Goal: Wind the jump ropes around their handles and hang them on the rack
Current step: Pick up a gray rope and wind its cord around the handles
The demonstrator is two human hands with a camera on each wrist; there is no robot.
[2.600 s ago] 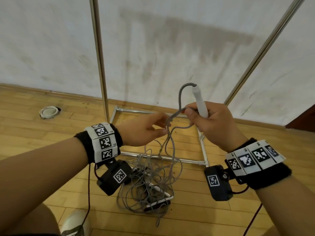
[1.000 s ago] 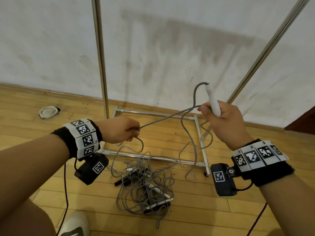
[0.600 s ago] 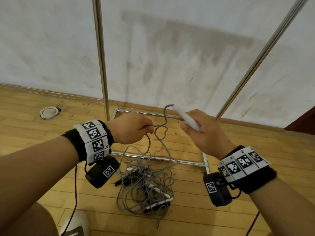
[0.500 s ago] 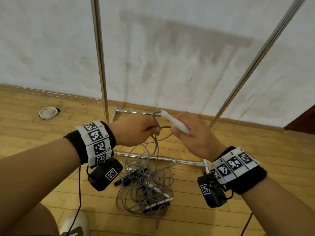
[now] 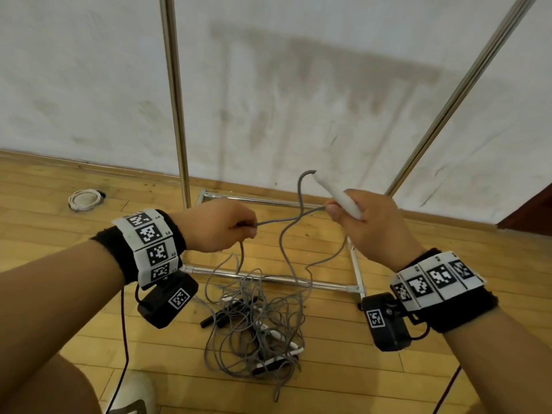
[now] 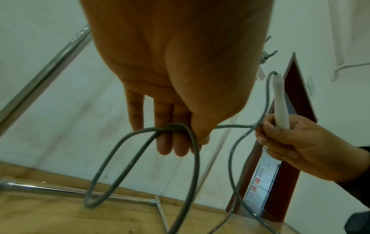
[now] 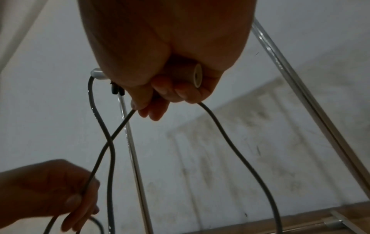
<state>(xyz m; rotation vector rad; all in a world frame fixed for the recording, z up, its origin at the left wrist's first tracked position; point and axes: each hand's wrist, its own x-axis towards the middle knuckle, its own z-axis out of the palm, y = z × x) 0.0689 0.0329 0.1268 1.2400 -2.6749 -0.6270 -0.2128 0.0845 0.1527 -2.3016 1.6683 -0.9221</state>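
Rope [image 5: 286, 221] runs taut-ish leftward from the handle [image 5: 339, 195], which tilts up and far-left in the right hand's [image 5: 370, 225] grip; left hand [image 5: 218, 225] pinches rope left of it, rest piled on the floor.

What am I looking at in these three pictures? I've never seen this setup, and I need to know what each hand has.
There is no machine here: a person works bare-handed, with a camera on the head and one strapped to each wrist. The wide picture is the head view, looking down; the other two look along each hand from below. The right hand grips a white handle of a jump rope. The left hand holds that rope's grey cord, stretched between the hands. On the wooden floor lies a tangled pile of ropes with more handles in it. Behind stands the metal rack, against a white wall.
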